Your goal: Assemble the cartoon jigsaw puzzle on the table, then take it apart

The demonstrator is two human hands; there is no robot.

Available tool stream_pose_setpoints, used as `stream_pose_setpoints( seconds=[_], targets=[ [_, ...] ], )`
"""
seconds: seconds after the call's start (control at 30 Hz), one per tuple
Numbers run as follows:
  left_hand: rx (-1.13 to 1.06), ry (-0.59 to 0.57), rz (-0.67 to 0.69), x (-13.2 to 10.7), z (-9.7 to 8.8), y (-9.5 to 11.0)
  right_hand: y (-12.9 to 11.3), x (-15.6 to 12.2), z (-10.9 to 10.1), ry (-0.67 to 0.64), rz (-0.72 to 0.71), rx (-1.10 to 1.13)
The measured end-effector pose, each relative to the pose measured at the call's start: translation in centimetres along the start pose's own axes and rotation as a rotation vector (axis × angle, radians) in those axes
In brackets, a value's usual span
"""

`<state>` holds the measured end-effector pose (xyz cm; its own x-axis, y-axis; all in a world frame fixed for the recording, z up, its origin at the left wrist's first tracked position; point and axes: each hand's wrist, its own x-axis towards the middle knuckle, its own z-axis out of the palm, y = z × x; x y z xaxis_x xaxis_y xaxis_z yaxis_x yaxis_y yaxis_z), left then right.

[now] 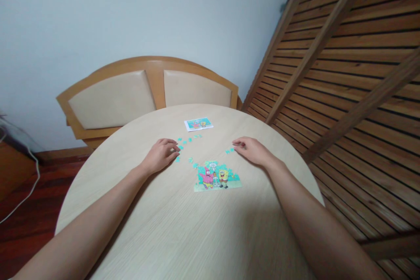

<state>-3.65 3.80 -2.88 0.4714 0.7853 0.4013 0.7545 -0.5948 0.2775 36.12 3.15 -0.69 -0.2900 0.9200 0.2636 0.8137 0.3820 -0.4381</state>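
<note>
A partly assembled jigsaw puzzle (215,179) with cartoon figures on a turquoise background lies flat on the table; its upper edge is uneven. To its upper left, my left hand (161,155) rests with fingers half curled and the thumb apart from them, close to a loose turquoise puzzle piece (181,148). Whether the fingertips touch that piece is too small to tell. My right hand (252,150) lies to the upper right of the puzzle, fingers slightly bent and apart. Its fingertips are beside two small turquoise pieces (227,152).
Several loose pieces (190,140) are scattered between my left hand and a picture card (198,124) at the back of the round wooden table (157,223). Behind stands a padded bench back (113,100). A slatted wooden panel (344,74) leans at the right.
</note>
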Motion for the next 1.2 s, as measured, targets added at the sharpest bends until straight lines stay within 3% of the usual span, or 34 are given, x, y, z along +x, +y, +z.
stream_pose_setpoints(
  seconds=[0.3,0.67,0.83,1.1,1.2],
  targets=[
    [-0.034,-0.096,0.099,0.1,-0.3,0.6,-0.9,0.0,0.7,-0.03,-0.04,-0.001],
    [-0.017,-0.138,0.158,-0.1,-0.7,0.6,-5.9,-0.6,1.2,-0.125,-0.277,0.043],
    [-0.006,-0.141,0.204,-0.1,-1.0,1.2,-6.8,-0.7,1.4,-0.176,-0.351,0.079],
    [-0.125,-0.158,0.127,0.1,-2.0,4.1,-7.2,-0.6,2.2,-0.277,-0.452,0.116],
    [-0.269,-0.073,-0.007,0.2,-1.2,6.2,-7.6,-0.6,2.1,-0.306,-0.46,0.13]
  ],
)
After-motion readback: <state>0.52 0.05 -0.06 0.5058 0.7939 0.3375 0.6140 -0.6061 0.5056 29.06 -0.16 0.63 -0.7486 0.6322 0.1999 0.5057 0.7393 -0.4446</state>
